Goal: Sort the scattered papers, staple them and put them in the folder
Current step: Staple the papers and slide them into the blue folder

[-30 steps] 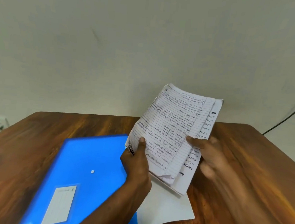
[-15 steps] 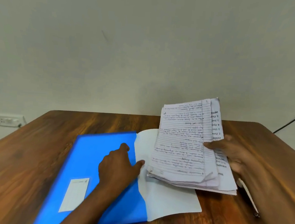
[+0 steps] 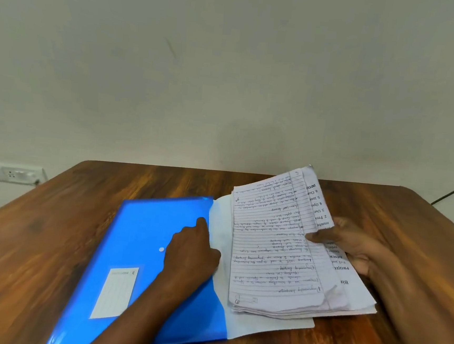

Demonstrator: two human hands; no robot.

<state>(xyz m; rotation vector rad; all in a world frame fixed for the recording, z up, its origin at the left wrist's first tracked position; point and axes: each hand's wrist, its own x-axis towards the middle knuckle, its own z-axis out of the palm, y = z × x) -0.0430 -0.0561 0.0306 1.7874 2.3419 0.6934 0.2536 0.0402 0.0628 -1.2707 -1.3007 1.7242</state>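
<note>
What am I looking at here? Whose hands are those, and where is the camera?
There is no machine here, just a person. The camera sits on their head and looks down, so you see their own two hands. A brown wooden table stands against a pale wall. On it lies a blue folder with its white flap open to the right. The left hand rests on the folder, at the edge of its opening. The right hand holds a stack of papers covered in handwriting, thumb on top. The stack's near end rests on the flap. The papers are not inside the folder yet.
</note>
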